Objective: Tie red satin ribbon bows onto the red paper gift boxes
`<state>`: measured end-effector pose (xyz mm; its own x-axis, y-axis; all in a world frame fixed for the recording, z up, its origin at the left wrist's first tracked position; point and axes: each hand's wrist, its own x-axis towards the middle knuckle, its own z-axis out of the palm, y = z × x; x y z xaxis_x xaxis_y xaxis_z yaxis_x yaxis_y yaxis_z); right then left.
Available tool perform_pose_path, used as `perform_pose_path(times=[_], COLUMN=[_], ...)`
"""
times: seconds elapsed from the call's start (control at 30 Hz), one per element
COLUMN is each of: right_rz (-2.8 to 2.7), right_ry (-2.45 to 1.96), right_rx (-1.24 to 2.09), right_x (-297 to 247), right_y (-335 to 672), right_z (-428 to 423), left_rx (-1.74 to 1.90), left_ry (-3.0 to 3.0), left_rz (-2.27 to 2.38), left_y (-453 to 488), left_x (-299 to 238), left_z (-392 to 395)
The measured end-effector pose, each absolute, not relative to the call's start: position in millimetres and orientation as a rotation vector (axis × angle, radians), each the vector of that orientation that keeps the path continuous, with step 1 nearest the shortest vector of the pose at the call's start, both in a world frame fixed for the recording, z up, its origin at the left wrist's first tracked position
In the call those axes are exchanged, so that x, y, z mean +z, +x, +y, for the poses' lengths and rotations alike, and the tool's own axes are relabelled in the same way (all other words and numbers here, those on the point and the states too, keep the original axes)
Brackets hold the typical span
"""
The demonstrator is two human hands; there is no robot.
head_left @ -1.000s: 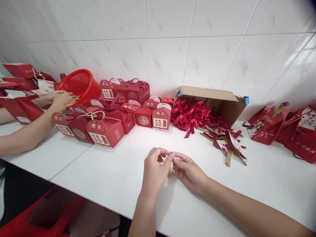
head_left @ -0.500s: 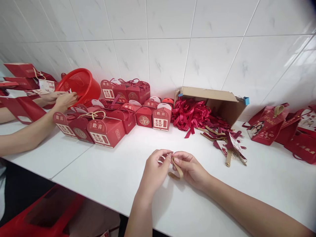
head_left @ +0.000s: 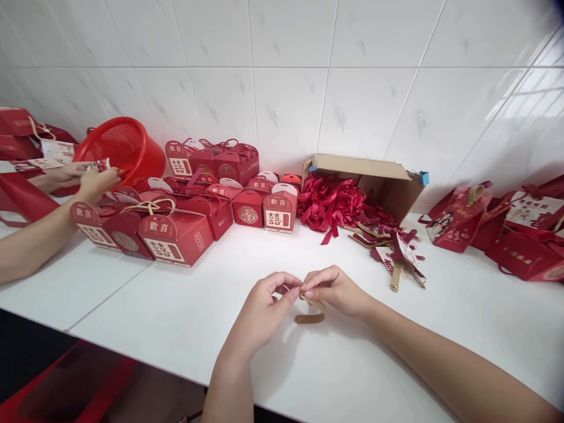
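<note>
A tan strap (head_left: 314, 318) curls down from my fingertips, its free end bent round toward the left just above the white table. My left hand (head_left: 264, 308) pinches the strap's upper end between thumb and fingers. Meeting it there, my right hand (head_left: 335, 289) is also closed on that end, and the fingertips of both hands touch. What exactly lies between the fingertips is hidden. Beyond my right hand lies a loose pile of tan and dark red straps (head_left: 395, 276) mixed with printed card tags (head_left: 408, 252).
Red gift boxes (head_left: 176, 238) stand in a group at left-centre. A tipped cardboard box (head_left: 365, 164) holds red ribbons (head_left: 330, 200). More red gift bags (head_left: 458, 220) are on the right. At left, a co-worker's hands (head_left: 94, 179) hold small items by a red basket (head_left: 152, 155).
The view has shifted slightly right. My hands stay together at the strap's end, while the strap's hanging part has swung into a wider curl. The co-worker's hand has lifted a small packet.
</note>
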<state>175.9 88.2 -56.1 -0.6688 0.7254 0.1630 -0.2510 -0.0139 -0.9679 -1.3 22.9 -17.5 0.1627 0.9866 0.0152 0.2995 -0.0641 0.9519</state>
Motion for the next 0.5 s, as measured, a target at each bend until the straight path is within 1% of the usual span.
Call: perform_pose_path(times=[0.2,0.5], right_rz=[-1.661,-1.924], right_ry=[-0.498,-0.424], right_rx=[1.762,1.630], right_x=[-51.9,-55.9], right_y=[181.8,182.6], right_z=[92.9,91.1], left_rx=[0.886,0.715], left_ry=[1.505,1.471], left_rz=[1.200,1.308], left_y=[-0.8,-2.9], left_x=[-15.3,-13.8], left_z=[25.1,24.5])
